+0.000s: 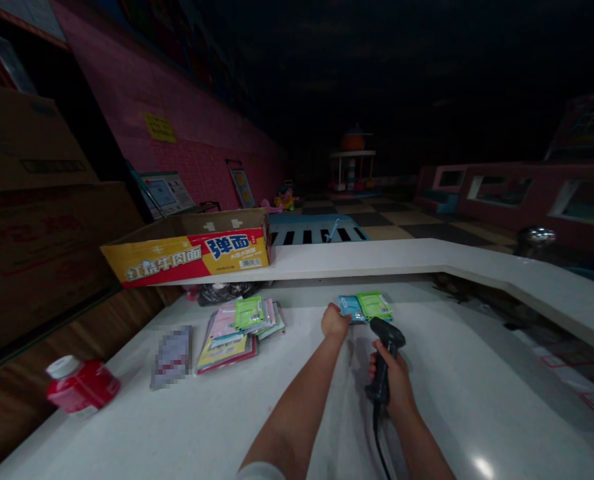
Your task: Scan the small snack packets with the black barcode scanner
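The barcode scanner [387, 332] is gripped by the right hand [399, 385], its fingers wrapped around the handle. Just beyond the scanner, the blue and green packets [365, 307] are touched on their left side by the partly curled left hand [335, 323]; whether they are pinched cannot be told.

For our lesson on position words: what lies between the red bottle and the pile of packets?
In the head view, a flat greyish item, its details pixelated, lies between the red bottle and the pile of packets.
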